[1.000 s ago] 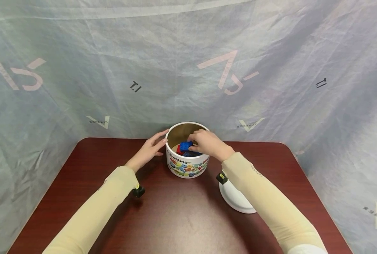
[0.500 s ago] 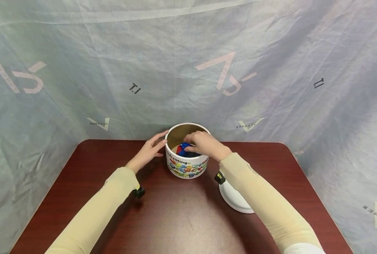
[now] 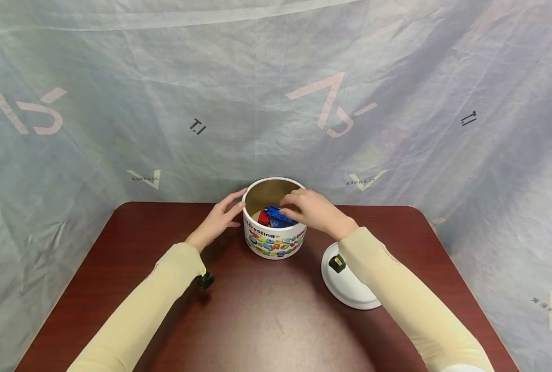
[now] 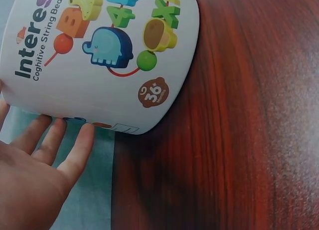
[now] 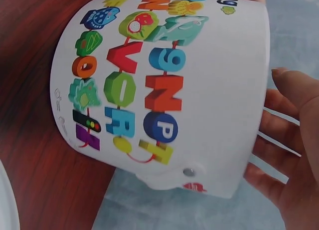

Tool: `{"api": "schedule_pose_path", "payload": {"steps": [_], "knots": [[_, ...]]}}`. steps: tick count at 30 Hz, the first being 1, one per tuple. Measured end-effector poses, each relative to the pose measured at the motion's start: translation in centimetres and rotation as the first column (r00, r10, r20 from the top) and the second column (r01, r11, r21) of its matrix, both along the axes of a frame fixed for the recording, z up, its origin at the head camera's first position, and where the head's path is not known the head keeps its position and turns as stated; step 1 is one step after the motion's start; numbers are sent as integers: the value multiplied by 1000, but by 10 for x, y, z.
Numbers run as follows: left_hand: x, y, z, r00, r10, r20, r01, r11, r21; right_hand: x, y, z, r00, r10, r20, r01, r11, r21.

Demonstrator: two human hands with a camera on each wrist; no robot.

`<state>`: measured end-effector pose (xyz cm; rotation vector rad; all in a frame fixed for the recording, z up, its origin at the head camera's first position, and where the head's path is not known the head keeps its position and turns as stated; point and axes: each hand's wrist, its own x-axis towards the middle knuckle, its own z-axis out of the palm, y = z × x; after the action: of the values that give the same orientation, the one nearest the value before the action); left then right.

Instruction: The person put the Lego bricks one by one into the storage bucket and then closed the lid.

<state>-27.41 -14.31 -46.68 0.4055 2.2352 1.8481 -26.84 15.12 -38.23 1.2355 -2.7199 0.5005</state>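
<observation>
A round white tub (image 3: 275, 243) printed with colourful letters and animals stands near the table's back edge, uncovered. Blue toy bricks (image 3: 278, 215) and a red brick (image 3: 263, 218) lie inside it. My left hand (image 3: 215, 222) touches the tub's left side with fingers spread; in the left wrist view those fingertips (image 4: 85, 132) lie along its wall. My right hand (image 3: 314, 211) is over the right rim, fingers loosely bent above the blue bricks. In the right wrist view, the right hand (image 5: 294, 135) has its fingers behind the tub's rim, partly hidden, with nothing showing between thumb and fingers.
A white round lid (image 3: 350, 281) lies on the dark red wooden table (image 3: 266, 320), partly under my right forearm. A grey cloth (image 3: 257, 103) with printed marks hangs close behind the tub and along both sides.
My right hand dips into the tub at the blue bricks, then draws back to the right, leaving them in there and more of them visible. The left hand stays at the tub's side.
</observation>
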Motion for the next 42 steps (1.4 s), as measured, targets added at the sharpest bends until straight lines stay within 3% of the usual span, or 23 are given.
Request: {"api": "schedule_pose_path", "payload": {"steps": [6,12,15,18,21,23,25,27,31,33,37,42], "knots": [[3,2,0,1000,19,-13,-19,1000,-11,9,16,7,999,0,-40,-2,999,-40],[12,9,-4,992,118,-33,-120,992,-47,19,40,12,997,-18,-69,13,997,-75],[20,13,-8,978,204,-48,-207,976,-60,25,54,14,996,-28,-88,21,996,-85],[33,16,-10,949,314,-40,-316,947,-64,31,68,14,993,-44,-111,35,996,-79],[49,21,-8,921,387,33,-385,921,-63,39,83,10,990,-79,-116,72,995,-62],[59,26,-5,913,393,106,-390,919,-54,45,92,8,988,-109,-110,103,993,-55],[69,32,0,918,365,157,-361,931,-58,50,102,5,986,-138,-97,133,990,-54],[79,41,5,934,314,168,-306,949,-73,56,110,4,983,-162,-87,158,986,-55],[95,62,13,981,169,100,-156,980,-126,67,126,1,975,-206,-78,202,978,-48],[102,74,16,995,82,62,-72,986,-148,72,134,-2,971,-230,-66,228,973,-44],[111,97,19,999,-39,-25,34,982,-184,81,149,-11,958,-287,-17,286,957,-40],[112,124,19,991,-91,-94,72,979,-193,90,168,-29,943,-334,4,334,942,-31]]}}
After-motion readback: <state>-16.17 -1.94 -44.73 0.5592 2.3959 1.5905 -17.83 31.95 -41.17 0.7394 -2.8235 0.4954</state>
